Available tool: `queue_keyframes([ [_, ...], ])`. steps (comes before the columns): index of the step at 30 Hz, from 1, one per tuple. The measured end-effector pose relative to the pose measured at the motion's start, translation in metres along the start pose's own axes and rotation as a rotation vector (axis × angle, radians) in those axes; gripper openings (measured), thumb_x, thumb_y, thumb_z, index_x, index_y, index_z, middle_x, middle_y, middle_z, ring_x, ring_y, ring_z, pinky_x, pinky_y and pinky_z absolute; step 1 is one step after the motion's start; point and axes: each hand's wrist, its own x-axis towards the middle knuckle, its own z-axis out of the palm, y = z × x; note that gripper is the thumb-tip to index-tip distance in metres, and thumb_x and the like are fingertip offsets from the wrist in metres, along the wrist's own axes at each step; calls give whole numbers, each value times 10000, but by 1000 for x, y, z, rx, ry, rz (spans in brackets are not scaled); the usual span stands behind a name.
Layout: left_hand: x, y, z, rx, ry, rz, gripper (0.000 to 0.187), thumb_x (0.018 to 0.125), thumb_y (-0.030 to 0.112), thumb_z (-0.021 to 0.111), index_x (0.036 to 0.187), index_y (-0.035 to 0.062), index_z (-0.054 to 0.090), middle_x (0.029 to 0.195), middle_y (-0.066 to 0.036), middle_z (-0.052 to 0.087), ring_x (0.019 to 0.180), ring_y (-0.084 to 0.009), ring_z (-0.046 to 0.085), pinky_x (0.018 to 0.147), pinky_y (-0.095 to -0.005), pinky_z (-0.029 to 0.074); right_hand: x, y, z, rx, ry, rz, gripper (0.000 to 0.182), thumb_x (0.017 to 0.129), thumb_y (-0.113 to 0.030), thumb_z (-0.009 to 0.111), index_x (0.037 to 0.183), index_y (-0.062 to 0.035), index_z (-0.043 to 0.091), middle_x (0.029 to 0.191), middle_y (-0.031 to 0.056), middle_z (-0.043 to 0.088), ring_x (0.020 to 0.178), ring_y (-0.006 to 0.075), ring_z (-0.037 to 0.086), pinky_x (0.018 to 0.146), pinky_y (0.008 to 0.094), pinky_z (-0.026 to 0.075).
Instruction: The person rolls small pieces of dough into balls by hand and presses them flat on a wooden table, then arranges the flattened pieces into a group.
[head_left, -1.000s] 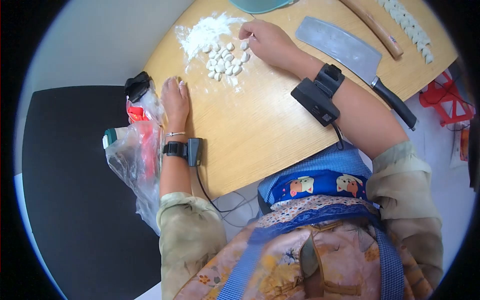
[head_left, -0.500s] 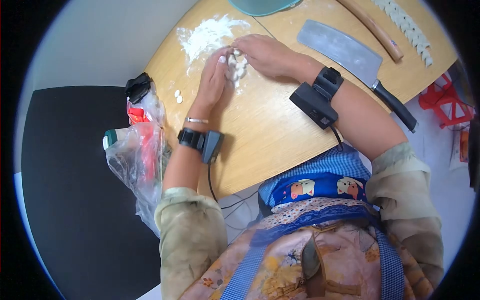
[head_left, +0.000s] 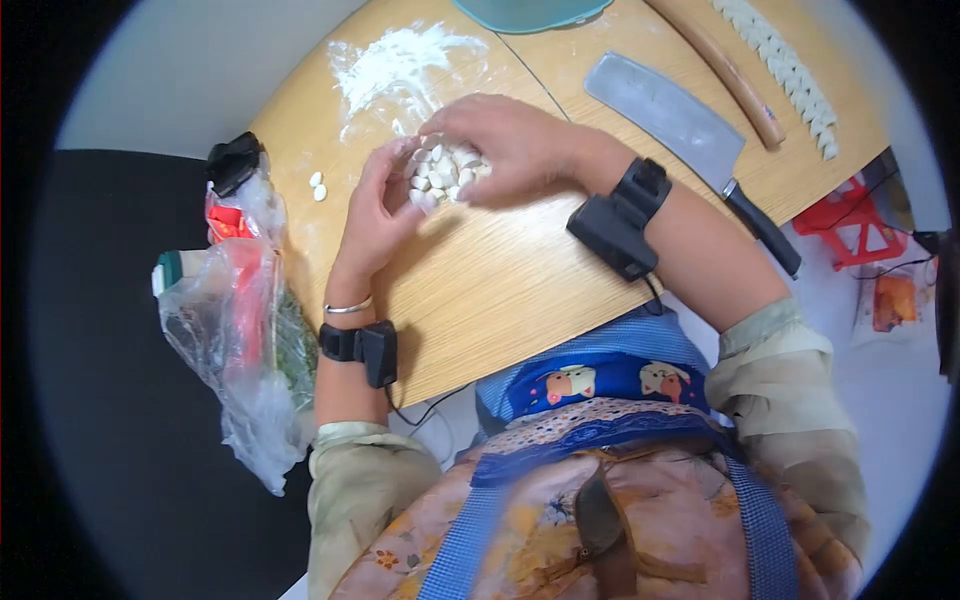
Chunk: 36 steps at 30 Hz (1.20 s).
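Several small white dough pieces [head_left: 440, 172] are gathered in a heap between my two hands on the wooden table [head_left: 520, 280]. My left hand [head_left: 375, 215] cups the heap from the left with curled fingers. From the right and above, my right hand [head_left: 505, 145] covers and presses against it. Two stray dough pieces [head_left: 318, 186] lie apart to the left, near the table's edge. A patch of loose flour [head_left: 395, 65] is spread just beyond the hands.
A cleaver [head_left: 665, 110] lies to the right of my right wrist, with a rolling pin [head_left: 715, 65] and a cut dough rope [head_left: 785, 70] beyond it. A teal bowl [head_left: 525, 10] is at the far edge. A plastic bag [head_left: 235, 330] and a black clip [head_left: 235, 160] hang at the left edge.
My left hand left the table's left edge and joined the right at the heap. Both hands scooped the spread pieces together and drew them nearer. Two pieces stayed behind at the left.
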Motion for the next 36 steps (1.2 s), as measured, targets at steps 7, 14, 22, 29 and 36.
queue_keyframes([
  [7,4,-10,-1,580,57,232,632,752,151,789,1322,23,551,1297,-190,579,1174,-373,546,1031,-430,442,8,1,24,-201,206,72,598,785,-314,770,1252,14,591,1264,209,606,1215,379,540,1059,451,432],
  [14,4,-10,5,476,220,304,738,745,228,802,1398,44,510,1407,-203,522,1310,-388,480,1097,-457,395,5,-14,13,-150,170,133,445,809,-183,691,1193,25,605,1146,228,635,1098,364,596,966,430,483],
  [22,-3,-10,14,619,79,331,863,747,316,810,1489,96,426,1513,-189,434,1399,-379,396,1164,-476,316,-19,-19,-11,161,-1,324,373,829,-38,622,1199,5,607,1016,171,653,898,257,644,790,364,525],
  [29,-4,-11,21,607,152,298,764,776,321,785,1420,35,489,1458,-221,475,1345,-402,447,1135,-476,351,-27,-38,-6,-141,83,446,335,780,-108,765,1060,-3,613,943,154,614,828,308,612,745,395,512],
  [36,-4,-22,15,621,128,262,671,841,209,728,1442,67,464,1498,-187,444,1379,-389,415,1155,-457,338,-44,-53,-11,-354,101,444,186,798,-113,733,904,-11,618,858,139,590,838,324,584,731,418,483],
])
